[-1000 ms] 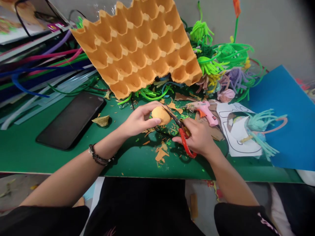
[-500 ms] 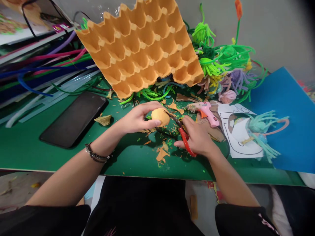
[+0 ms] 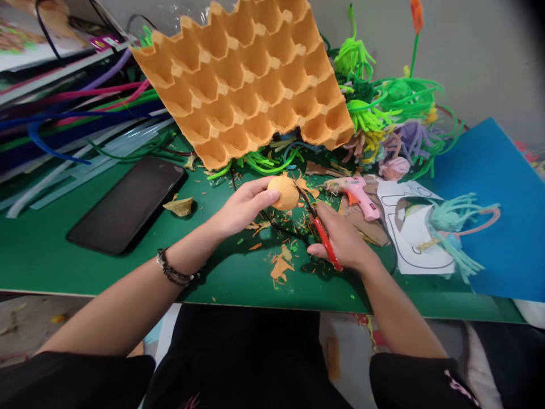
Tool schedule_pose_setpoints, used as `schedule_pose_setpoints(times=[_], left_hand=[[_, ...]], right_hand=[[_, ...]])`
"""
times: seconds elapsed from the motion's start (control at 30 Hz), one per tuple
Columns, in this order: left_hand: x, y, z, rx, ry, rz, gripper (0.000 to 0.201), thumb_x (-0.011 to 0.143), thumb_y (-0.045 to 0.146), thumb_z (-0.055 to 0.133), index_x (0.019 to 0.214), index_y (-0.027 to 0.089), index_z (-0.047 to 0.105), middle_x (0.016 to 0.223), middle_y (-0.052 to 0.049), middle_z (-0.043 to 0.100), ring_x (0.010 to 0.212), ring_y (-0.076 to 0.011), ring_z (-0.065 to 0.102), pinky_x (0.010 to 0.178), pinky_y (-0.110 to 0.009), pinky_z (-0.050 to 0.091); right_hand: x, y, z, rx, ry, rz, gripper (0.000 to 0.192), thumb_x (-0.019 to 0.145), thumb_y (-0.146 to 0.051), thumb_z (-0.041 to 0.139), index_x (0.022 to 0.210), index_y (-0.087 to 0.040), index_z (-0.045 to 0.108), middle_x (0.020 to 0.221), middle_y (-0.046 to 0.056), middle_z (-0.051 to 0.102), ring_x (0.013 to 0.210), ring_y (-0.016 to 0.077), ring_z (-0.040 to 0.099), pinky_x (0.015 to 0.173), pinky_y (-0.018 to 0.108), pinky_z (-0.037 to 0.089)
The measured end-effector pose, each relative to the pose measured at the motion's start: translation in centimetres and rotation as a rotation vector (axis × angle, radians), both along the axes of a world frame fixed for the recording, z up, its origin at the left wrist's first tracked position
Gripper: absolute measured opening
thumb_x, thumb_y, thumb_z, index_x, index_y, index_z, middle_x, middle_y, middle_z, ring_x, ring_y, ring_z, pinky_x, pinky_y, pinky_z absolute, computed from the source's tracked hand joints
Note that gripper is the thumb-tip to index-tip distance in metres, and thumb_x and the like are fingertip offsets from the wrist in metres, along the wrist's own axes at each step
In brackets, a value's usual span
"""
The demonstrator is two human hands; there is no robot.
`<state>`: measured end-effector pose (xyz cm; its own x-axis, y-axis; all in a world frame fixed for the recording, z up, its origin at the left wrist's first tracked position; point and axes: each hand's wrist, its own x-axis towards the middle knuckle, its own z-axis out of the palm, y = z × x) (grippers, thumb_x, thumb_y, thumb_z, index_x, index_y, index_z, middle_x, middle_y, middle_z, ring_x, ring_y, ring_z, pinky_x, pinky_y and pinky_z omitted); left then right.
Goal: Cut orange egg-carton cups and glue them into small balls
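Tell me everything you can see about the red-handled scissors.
The scissors have red plastic handles and dark, slim blades. The right hand grips the handles above the green table. The blades angle up and left, their tips at the orange cup piece held by the left hand.

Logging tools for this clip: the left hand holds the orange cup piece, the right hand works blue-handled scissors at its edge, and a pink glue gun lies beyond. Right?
Not quite. In the head view the scissors in the right hand have red handles, not blue. The left hand does hold the orange cup piece, and the pink glue gun lies beyond.
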<state>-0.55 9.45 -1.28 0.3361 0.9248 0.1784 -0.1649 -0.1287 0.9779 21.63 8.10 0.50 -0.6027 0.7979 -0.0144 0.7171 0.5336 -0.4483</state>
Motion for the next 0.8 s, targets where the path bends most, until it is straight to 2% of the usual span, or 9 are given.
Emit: schedule_pose_setpoints(times=[0.23,0.37,0.57,0.8], left_hand=[[0.23,0.03,-0.07,-0.039,-0.145,-0.078,0.053,0.072,0.064,0.061,0.092,0.016,0.068,0.087,-0.006,0.072,0.081,-0.0193,0.067,0.076,-0.031,0.053],[0.39,0.25,-0.14,-0.03,-0.169,-0.031,0.055,0.076,0.066,0.054,0.096,0.016,0.066,0.093,-0.008,0.071,0.091,-0.0225,0.067,0.083,-0.035,0.053],[0.09,0.1,-0.23,-0.019,-0.088,-0.063,0.056,0.071,0.065,0.061,0.096,0.016,0.068,0.09,-0.007,0.072,0.083,-0.0191,0.067,0.078,-0.031,0.053],[-0.19,0.01,0.26,0.097,0.057,-0.069,0.055,0.073,0.063,0.061,0.102,0.016,0.067,0.1,-0.009,0.07,0.088,-0.0191,0.065,0.08,-0.03,0.052]], right_hand=[[0.05,-0.05,0.22,0.023,-0.01,0.035,0.073,0.063,-0.093,0.025,0.083,-0.022,0.029,0.086,0.007,0.047,0.068,0.0202,0.046,0.058,0.037,0.042],[-0.07,-0.13,0.2,0.073,0.005,0.031,0.074,0.063,-0.092,0.03,0.086,-0.021,0.032,0.089,0.008,0.049,0.069,0.0205,0.048,0.058,0.036,0.042],[-0.51,-0.29,0.11,0.163,0.007,-0.021,0.073,0.063,-0.091,0.031,0.085,-0.022,0.032,0.088,0.008,0.05,0.07,0.0207,0.048,0.058,0.033,0.038],[-0.68,-0.46,0.48,0.16,-0.019,-0.023,0.073,0.063,-0.093,0.021,0.077,-0.022,0.033,0.079,0.007,0.049,0.063,0.0185,0.044,0.056,0.033,0.034]])
